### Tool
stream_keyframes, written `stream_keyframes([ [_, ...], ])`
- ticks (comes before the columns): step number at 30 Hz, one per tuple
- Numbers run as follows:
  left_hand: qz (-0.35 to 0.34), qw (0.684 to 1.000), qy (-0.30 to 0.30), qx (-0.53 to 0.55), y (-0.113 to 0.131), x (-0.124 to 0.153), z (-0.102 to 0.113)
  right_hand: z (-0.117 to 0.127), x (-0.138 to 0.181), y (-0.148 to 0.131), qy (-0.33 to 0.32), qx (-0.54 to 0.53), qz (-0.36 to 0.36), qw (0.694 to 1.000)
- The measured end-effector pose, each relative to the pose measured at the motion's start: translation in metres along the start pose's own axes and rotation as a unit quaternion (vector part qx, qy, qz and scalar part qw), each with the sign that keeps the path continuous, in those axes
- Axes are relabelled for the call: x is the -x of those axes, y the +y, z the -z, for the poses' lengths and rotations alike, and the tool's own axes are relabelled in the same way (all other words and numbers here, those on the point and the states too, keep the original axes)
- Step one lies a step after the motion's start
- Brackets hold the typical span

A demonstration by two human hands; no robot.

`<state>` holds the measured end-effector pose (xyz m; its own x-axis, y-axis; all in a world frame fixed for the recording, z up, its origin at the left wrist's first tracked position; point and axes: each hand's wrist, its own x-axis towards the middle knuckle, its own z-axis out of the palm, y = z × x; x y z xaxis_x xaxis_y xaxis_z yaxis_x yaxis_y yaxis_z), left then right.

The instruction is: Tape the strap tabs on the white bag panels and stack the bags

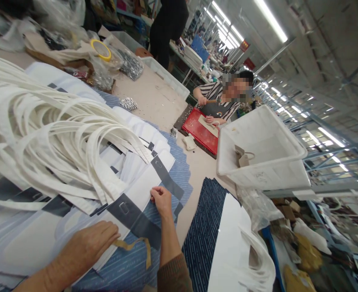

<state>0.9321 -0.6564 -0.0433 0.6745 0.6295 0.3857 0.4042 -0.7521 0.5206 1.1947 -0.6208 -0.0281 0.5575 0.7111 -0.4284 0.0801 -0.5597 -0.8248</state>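
Observation:
My left hand (89, 245) lies at the edge of a white bag panel, fingers together, with a narrow tan strip (136, 243) coming out at its fingertips and curling down over blue striped fabric (127, 265). My right hand (162, 198) is closed in a pinch beside the edge of the white panels; what is between its fingertips is hidden. Between the hands runs a dark grey patch (133, 217) with a stitched rectangle. A large heap of looped white straps (60, 138) covers the stacked panels on the left.
Dark navy striped fabric (201, 219) and a white panel (229, 243) lie at right. Behind them stands a white plastic bin (258, 178). Across the table, a co-worker holds a hammer (211, 101) over a red board (199, 129). Yellow tape (100, 49) and plastic bags lie at the back left.

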Motion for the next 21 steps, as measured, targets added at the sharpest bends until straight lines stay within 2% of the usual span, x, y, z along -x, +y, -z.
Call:
stream_keyframes([
  [7, 0.005, 1.000, 0.010, 0.018, 0.006, -0.014, 0.016, 0.026, -0.003, -0.009, 0.028, 0.102, 0.005, 0.994],
  [9, 0.015, 0.999, 0.004, 0.042, 0.008, -0.018, 0.022, 0.017, 0.009, -0.019, 0.043, 0.108, 0.046, 0.992],
  [11, 0.037, 0.996, -0.012, 0.083, 0.010, -0.021, 0.028, -0.003, 0.030, -0.031, 0.046, 0.106, 0.100, 0.988],
  [13, 0.071, 0.987, -0.051, 0.135, 0.014, -0.022, 0.032, -0.030, 0.054, -0.044, 0.011, 0.114, 0.179, 0.977],
  [15, 0.123, 0.966, -0.113, 0.198, 0.022, -0.020, 0.037, -0.057, 0.075, -0.053, -0.025, 0.153, 0.274, 0.949],
  [17, 0.186, 0.930, -0.165, 0.269, 0.031, -0.015, 0.040, -0.076, 0.086, -0.058, -0.029, 0.208, 0.341, 0.916],
  [19, 0.234, 0.887, -0.202, 0.343, 0.038, -0.004, 0.039, -0.085, 0.089, -0.059, -0.014, 0.243, 0.365, 0.899],
  [21, 0.255, 0.856, -0.214, 0.396, 0.041, 0.011, 0.034, -0.083, 0.087, -0.059, 0.002, 0.260, 0.392, 0.883],
])
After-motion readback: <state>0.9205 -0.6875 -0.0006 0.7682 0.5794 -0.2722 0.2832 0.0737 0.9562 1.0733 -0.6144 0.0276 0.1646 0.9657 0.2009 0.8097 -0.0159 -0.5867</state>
